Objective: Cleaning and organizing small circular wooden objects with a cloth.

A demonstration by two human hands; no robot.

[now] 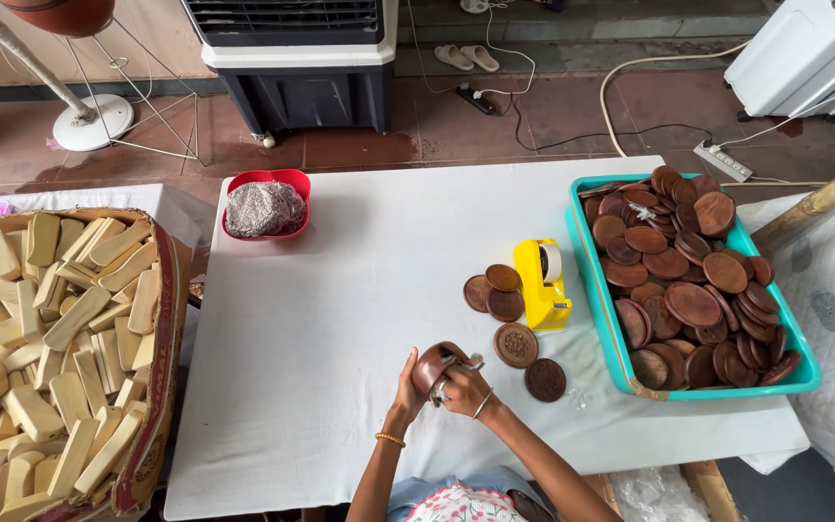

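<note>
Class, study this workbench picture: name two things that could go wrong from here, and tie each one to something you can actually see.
1. Both hands, left hand and right hand, hold a brown wooden disc in the air over the white table; a slip could drop it.
2. The teal tray is heaped with discs near the table's right edge; a knock might spill some onto the floor.

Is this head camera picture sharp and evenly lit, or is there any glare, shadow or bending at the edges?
Head view: light is soft and even, the white table bright but not glaring; only faint shadows lie beside the yellow tape dispenser and under the hands, left hand and right hand, around a brown wooden disc. Focus is sharp throughout; the wide lens bows the table edges and the teal tray.
</note>
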